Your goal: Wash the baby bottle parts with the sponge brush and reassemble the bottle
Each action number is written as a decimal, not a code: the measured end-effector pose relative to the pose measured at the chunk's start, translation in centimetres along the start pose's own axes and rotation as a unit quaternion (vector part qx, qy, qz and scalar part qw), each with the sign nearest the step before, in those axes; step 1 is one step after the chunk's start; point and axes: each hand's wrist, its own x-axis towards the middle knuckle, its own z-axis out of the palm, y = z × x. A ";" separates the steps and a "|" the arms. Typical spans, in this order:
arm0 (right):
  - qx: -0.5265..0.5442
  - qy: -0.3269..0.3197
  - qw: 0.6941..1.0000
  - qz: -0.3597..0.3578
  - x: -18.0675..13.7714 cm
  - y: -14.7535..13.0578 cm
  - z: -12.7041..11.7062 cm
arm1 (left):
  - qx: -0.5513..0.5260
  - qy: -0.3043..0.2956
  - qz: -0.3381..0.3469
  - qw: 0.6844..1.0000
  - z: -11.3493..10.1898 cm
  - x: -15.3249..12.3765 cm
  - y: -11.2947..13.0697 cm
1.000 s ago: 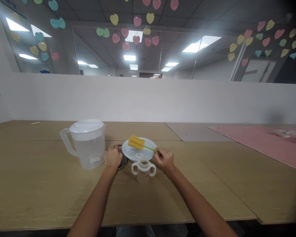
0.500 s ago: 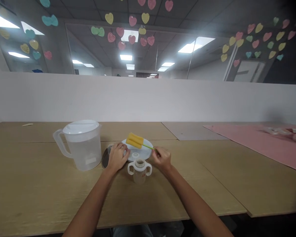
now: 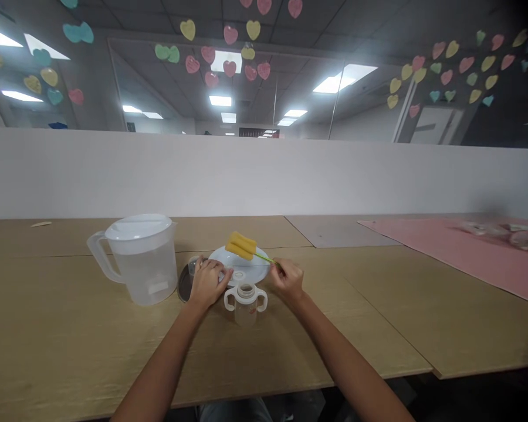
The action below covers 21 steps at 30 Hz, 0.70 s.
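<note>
Now, right fingers (image 3: 276, 275) clamped on one sponge brush (image 3: 241, 245), left fingers (image 3: 209, 267) apart, one bottle (image 3: 246, 310)

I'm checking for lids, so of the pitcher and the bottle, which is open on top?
The small two-handled bottle, standing in front of the white plate. Its mouth is uncovered, whereas the large pitcher has its lid on.

Pink cloth (image 3: 426, 246) at right; heart-shaped notes (image 3: 230, 34) on glass (image 3: 308, 97) above white wall (image 3: 264, 176); ceiling lights (image 3: 345, 78) bright.
</note>
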 end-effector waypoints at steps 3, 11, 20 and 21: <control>0.002 0.007 1.000 0.011 -0.1 0.2 0.1 | -0.052 0.113 -0.018 0.992 -0.2 0.1 0.3; -0.006 -0.040 0.999 -0.019 -0.7 0.1 0.7 | -0.111 0.214 -0.048 0.969 -0.7 -0.1 1.4; 0.000 -0.064 0.995 -0.072 -0.9 -0.4 1.1 | -0.204 0.201 -0.134 0.949 -0.9 0.0 1.8; 0.002 -0.063 0.995 -0.075 -0.9 -0.4 1.1 | -0.215 0.191 -0.146 0.947 -0.9 0.1 1.7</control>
